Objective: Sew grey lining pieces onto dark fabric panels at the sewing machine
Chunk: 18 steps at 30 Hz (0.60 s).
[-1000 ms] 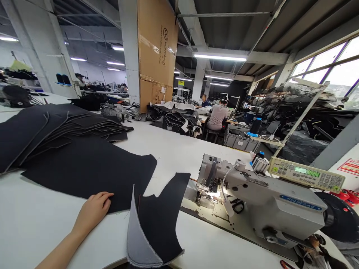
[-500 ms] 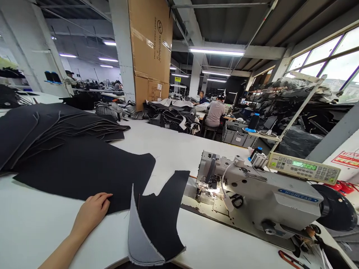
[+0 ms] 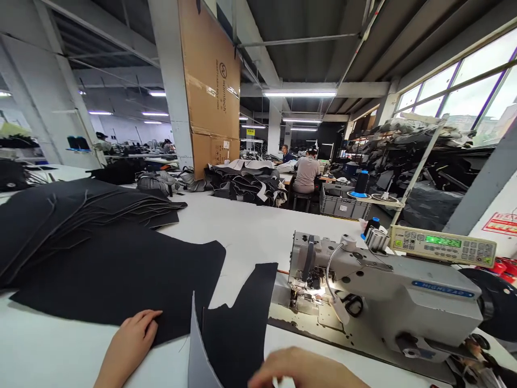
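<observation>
My left hand (image 3: 131,342) lies flat with its fingertips on the near edge of a large black fabric piece (image 3: 121,275) spread on the white table (image 3: 250,226). My right hand (image 3: 301,369) shows at the bottom edge, blurred, just right of a smaller black cut piece (image 3: 242,318). That piece has a grey underside that curls up at its near corner. Whether the right hand touches it is unclear. A grey sewing machine (image 3: 388,291) stands to the right with its needle lamp lit.
A stack of black fabric sheets (image 3: 72,210) lies at the left. Black-handled scissors (image 3: 353,304) rest on the machine bed. A control panel (image 3: 442,245) and thread cone (image 3: 361,183) sit behind. Other people (image 3: 306,171) work at far tables beside fabric heaps.
My right hand has come into view at the bottom edge. The view has tilted up, so the table and fabric sit lower. My left hand stays on the fabric edge.
</observation>
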Each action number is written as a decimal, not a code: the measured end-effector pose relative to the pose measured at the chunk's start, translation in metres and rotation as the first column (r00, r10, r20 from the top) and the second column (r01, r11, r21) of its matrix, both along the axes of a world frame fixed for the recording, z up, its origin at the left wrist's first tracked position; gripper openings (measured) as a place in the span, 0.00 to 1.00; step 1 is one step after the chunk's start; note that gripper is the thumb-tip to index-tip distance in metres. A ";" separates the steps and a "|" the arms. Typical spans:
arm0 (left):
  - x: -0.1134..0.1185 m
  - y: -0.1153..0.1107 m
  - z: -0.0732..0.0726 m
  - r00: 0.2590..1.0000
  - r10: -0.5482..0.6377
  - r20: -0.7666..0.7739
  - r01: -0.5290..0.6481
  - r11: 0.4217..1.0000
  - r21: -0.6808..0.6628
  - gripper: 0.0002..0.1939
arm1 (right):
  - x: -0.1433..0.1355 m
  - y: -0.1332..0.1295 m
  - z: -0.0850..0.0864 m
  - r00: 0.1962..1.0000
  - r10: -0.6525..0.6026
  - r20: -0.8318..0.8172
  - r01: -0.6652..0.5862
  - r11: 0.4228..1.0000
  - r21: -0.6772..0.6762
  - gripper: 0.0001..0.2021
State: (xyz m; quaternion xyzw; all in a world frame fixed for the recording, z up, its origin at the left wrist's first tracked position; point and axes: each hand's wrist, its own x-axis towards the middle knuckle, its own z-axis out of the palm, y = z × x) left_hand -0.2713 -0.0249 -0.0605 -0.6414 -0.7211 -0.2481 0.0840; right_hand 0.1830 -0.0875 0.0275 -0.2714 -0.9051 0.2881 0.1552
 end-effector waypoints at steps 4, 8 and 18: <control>-0.004 0.002 -0.006 1.000 0.007 0.007 -0.007 1.000 0.002 0.27 | -0.019 0.042 -0.039 0.979 -0.180 -0.095 0.178 0.984 -0.026 0.24; -0.006 0.004 -0.008 1.000 0.010 0.014 -0.010 1.000 -0.017 0.27 | -0.027 0.049 -0.083 0.991 -0.136 -0.010 0.136 0.984 0.118 0.22; -0.007 0.004 -0.007 0.999 0.002 0.048 0.001 0.999 -0.053 0.28 | -0.019 0.044 -0.074 0.975 -0.196 -0.108 0.207 0.974 0.096 0.21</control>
